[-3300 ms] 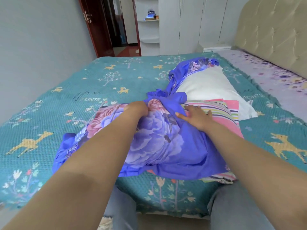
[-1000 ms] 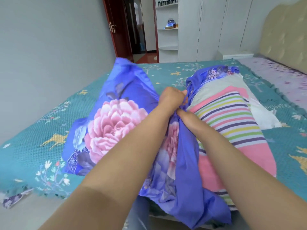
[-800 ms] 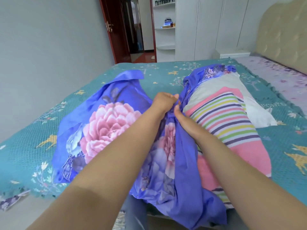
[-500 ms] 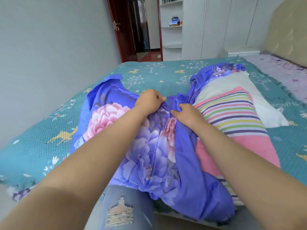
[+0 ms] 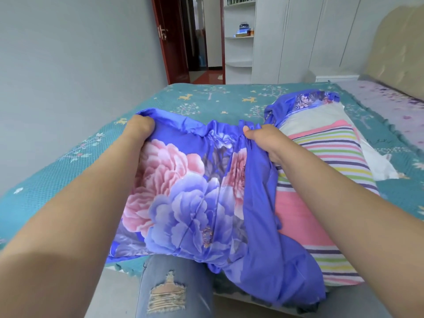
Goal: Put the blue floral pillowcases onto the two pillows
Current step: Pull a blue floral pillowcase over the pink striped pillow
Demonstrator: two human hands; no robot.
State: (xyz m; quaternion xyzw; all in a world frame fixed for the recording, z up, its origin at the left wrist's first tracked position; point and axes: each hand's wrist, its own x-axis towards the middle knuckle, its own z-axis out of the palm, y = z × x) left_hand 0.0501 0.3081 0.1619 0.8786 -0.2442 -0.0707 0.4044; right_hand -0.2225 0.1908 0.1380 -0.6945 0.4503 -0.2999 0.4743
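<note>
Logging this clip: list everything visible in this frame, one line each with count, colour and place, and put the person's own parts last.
floral pillowcase: 1, blue with pink and violet flowers, held up over the near bed edge.
second floral pillowcase: 1, blue, bunched at the far end of the striped pillow.
striped pillow: 1, pink with multicolour stripes, on the bed to the right.
white pillow: 1, white, under the striped one.
bedspread: 1, teal with deer and trees, covering the bed.
headboard: 1, beige, far right.
door: 1, dark red, open.
wardrobe: 1, white, far wall.
left hand: grips the pillowcase's top edge.
right hand: grips the same edge.
knee in jeans: 1, light blue, ripped, bottom centre.
</note>
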